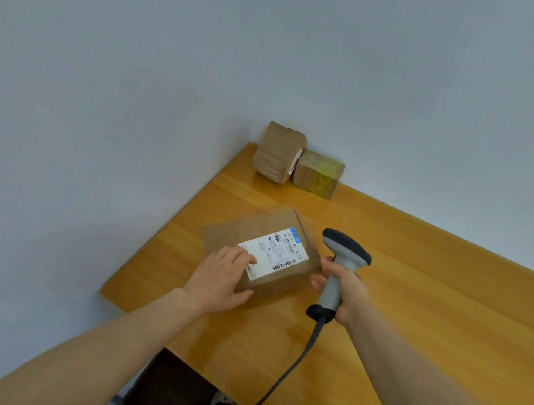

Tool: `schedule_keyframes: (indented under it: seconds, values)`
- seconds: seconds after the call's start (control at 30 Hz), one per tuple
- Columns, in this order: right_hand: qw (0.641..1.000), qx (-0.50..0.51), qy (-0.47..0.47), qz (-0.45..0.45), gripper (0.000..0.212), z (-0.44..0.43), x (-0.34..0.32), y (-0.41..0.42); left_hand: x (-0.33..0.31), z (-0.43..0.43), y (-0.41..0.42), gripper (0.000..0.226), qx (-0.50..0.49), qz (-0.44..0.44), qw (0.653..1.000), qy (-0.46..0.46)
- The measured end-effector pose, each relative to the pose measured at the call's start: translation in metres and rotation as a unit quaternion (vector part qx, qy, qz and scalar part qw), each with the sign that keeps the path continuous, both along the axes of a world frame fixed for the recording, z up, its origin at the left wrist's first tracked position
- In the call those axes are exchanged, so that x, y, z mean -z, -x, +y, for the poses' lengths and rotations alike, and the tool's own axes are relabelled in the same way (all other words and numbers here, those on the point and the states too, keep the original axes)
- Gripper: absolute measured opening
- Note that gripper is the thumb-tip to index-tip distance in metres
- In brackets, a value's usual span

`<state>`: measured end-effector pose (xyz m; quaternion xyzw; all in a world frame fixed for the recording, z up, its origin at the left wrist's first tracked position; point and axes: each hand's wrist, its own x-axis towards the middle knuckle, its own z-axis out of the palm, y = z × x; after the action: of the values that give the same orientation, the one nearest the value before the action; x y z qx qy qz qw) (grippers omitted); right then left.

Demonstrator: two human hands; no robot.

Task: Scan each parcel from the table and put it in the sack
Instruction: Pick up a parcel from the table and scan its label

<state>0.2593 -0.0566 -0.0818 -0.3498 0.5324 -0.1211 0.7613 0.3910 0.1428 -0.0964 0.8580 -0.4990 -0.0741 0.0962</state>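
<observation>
Parcel (265, 234) for this step: a brown carton lying flat on the table (411, 291) near its left edge, with the white label (279, 250) facing up and the barcode (283, 264) along the label's near side. I have the left hand (222, 278) on the near-left corner, fingers over the top and thumb against the near face, clasping the box. The fingertips overlap a corner of the label but not the bars. The right hand (349, 290) is wrapped firmly round the handle of the scanner (344, 255), which stands upright just right of the carton. I judge the step to be the scan. To do it well I should tip the scanner head down at the bars, steady the carton and keep my fingers off the code. Two more parcels (297, 163) sit touching at the far corner. The sack is not in view.
</observation>
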Motion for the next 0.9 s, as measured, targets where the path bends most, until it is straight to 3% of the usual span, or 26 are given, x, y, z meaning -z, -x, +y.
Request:
schedule_keyframes:
  seconds: [0.13, 0.3, 0.4, 0.47, 0.57, 0.63, 0.7, 0.77, 0.83, 0.9]
  values:
    - [1.000, 0.026, -0.002, 0.017, 0.028, 0.007, 0.009, 0.012, -0.006, -0.006, -0.015, 0.047, -0.198, 0.054, 0.972, 0.114]
    - [0.998, 0.054, -0.016, -0.004, 0.028, 0.032, 0.020, 0.010, -0.005, -0.022, -0.058, 0.081, -0.333, 0.185, 0.924, 0.030]
    - [0.994, 0.033, 0.082, 0.063, 0.037, 0.033, 0.019, 0.002, 0.002, -0.023, -0.067, 0.106, -0.353, 0.289, 0.890, -0.021]
    - [0.992, 0.029, 0.098, 0.071, 0.041, 0.027, 0.016, -0.002, 0.007, -0.022, -0.070, 0.107, -0.344, 0.268, 0.899, -0.032]
    - [0.999, 0.036, 0.015, 0.026, 0.036, 0.026, 0.011, -0.004, 0.006, -0.023, -0.081, 0.085, -0.293, 0.199, 0.930, -0.098]
    - [0.999, 0.031, -0.005, 0.017, 0.035, 0.028, 0.011, -0.004, 0.002, -0.023, -0.086, 0.067, -0.266, 0.225, 0.926, -0.146]
    - [0.999, 0.051, -0.001, 0.007, 0.029, 0.028, 0.014, 0.001, 0.001, -0.024, -0.086, 0.066, -0.271, 0.256, 0.918, -0.136]
    - [0.998, 0.059, 0.000, 0.010, 0.023, 0.028, 0.016, 0.008, 0.008, -0.024, -0.081, 0.073, -0.299, 0.328, 0.892, -0.089]
    - [0.999, 0.031, -0.006, 0.023, 0.028, 0.032, 0.020, 0.017, 0.016, -0.024, -0.067, 0.083, -0.318, 0.442, 0.837, -0.053]
    - [0.999, -0.010, -0.022, 0.025, 0.039, 0.042, 0.023, 0.023, 0.023, -0.023, -0.051, 0.077, -0.303, 0.538, 0.786, -0.046]
